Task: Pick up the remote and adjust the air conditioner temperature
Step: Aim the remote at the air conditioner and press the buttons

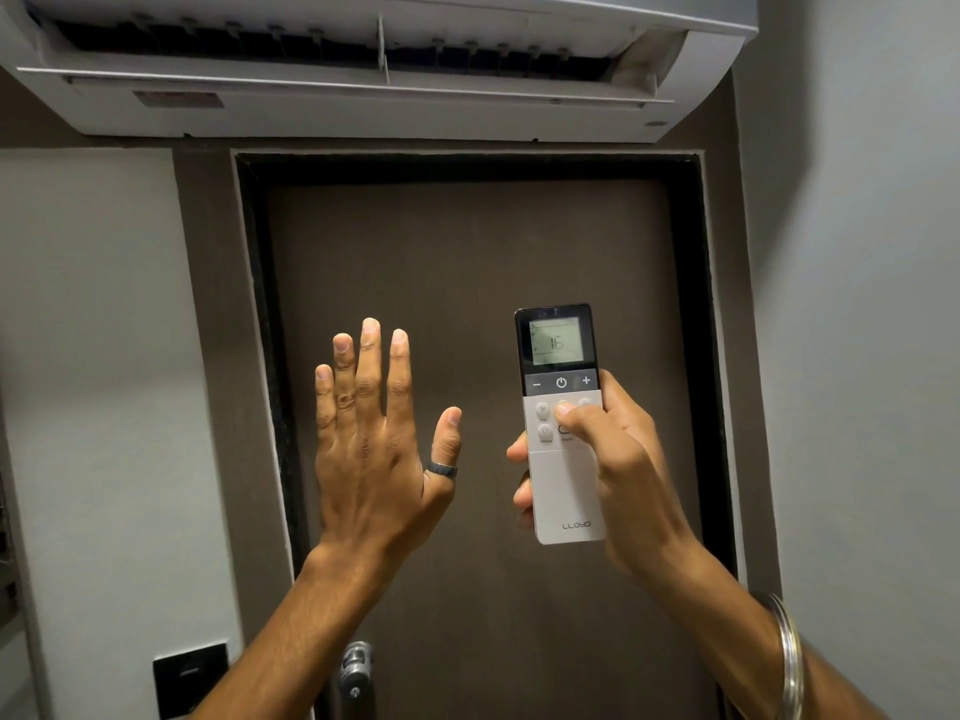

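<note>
My right hand (618, 459) grips a slim white remote (563, 491) held upright, its dark top screen reading 16. My thumb lies across the round buttons just below the minus, power and plus row. My left hand (374, 449) is raised to the left of the remote, flat and empty with fingers spread, a dark ring on the thumb. The white air conditioner (363, 59) hangs on the wall above both hands, with its louvre flap open.
A dark brown door (467, 262) in a black frame fills the middle behind my hands, with a metal handle (356, 672) at the bottom. A black switch plate (189, 678) sits on the left wall. Grey walls flank the door.
</note>
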